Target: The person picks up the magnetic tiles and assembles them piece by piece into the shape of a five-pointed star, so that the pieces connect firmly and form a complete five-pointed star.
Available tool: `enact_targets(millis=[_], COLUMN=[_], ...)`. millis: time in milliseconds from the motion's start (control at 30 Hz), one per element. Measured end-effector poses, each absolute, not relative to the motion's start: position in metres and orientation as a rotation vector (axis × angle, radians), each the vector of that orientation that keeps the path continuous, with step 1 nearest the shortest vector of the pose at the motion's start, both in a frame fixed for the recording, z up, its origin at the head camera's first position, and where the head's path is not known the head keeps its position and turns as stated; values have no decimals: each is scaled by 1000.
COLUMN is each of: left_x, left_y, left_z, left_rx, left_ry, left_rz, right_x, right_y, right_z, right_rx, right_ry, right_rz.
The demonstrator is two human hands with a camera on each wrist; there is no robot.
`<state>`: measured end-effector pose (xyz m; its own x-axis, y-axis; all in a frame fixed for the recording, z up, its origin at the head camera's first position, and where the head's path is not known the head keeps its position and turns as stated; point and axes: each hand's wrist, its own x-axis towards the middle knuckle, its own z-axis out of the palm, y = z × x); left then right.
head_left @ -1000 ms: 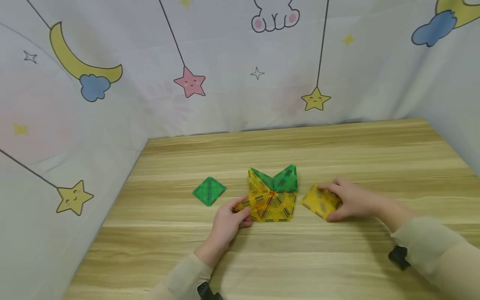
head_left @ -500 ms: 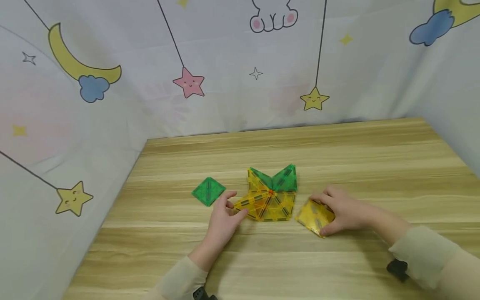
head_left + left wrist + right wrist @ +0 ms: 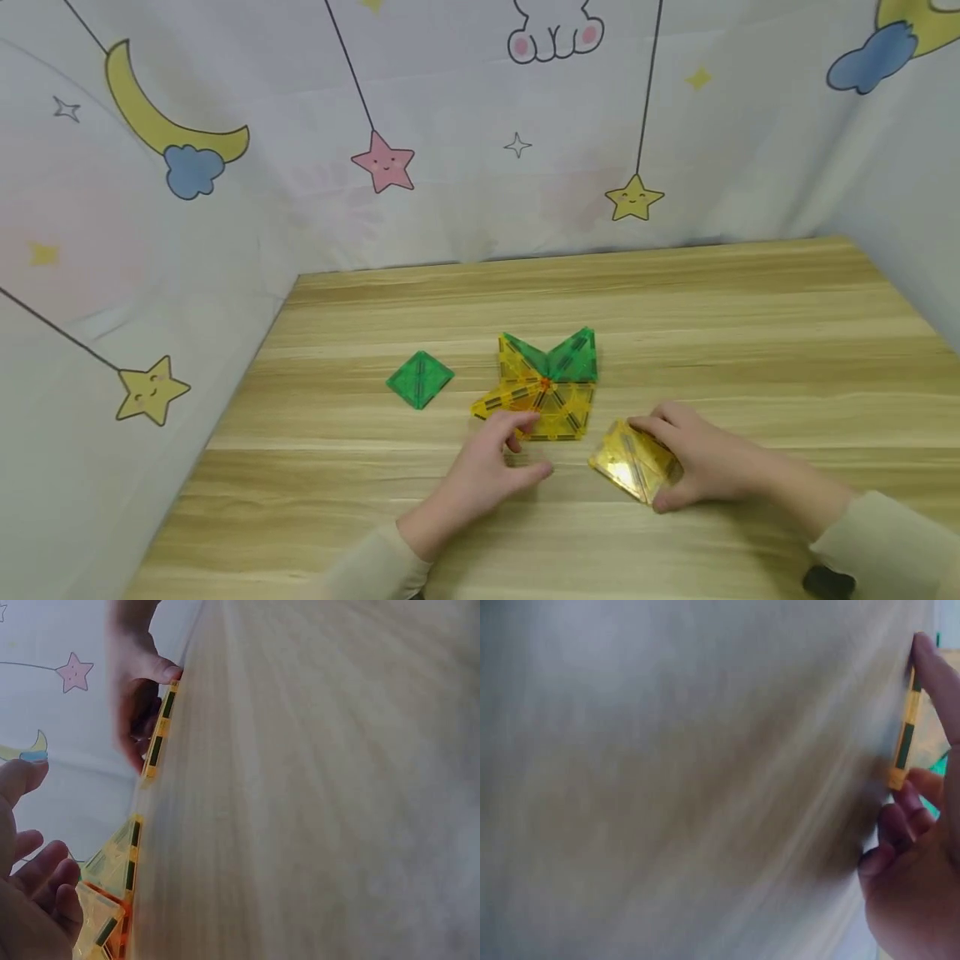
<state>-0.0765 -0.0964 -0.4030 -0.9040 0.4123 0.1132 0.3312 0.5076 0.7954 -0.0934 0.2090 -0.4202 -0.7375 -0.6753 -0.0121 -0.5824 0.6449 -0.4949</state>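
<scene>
My right hand [image 3: 705,454] grips a pair of see-through yellow triangular magnetic tiles [image 3: 627,460] by opposite corners, between thumb and fingers. They lie edge to edge as a flat diamond; the right wrist view shows their edge [image 3: 904,742] low over the table. To the left, my left hand [image 3: 483,475] holds nothing. Its fingers are loosely bent, thumb apart, and partly cover the front of a yellow and green magnetic-tile build [image 3: 570,408]. That build has yellow tiles in front and two raised green triangles [image 3: 573,357] behind, around an orange spot in the middle.
Left of the build, two green triangular tiles [image 3: 420,380] form a flat diamond. Everything lies on a wood-grain table [image 3: 360,517]. A pale curtain [image 3: 450,217] printed with stars and moons hangs along the table's back and sides.
My left hand has let go of the build's left tip and moved right, in front of it. My right hand has brought the yellow tiles toward the table's front edge.
</scene>
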Motion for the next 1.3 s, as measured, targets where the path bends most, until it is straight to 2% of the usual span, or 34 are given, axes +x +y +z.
enact_targets(millis=[167,333,533,933,1300], left_x=[-71,-68,-69,-67,-65], left_y=[-86,-82,-77,-77,-82], left_z=[-409,-416,-421,-421,-418], left_rx=[745,806,906,871,911], left_ry=[2550,2523,2573,2721,2710], left_rz=[1069,880,771,708,657], right_x=[-86,-79,-76,-73,-65], right_y=[198,189,183,165,161], right_z=[-425,-428,-433,-441,-440], right_rx=[-1150,-1124,-1236,-1380,-1250], right_ry=[2707,2743,2840,2927,2946], right_rz=[-697,-705,-748,-843,-809])
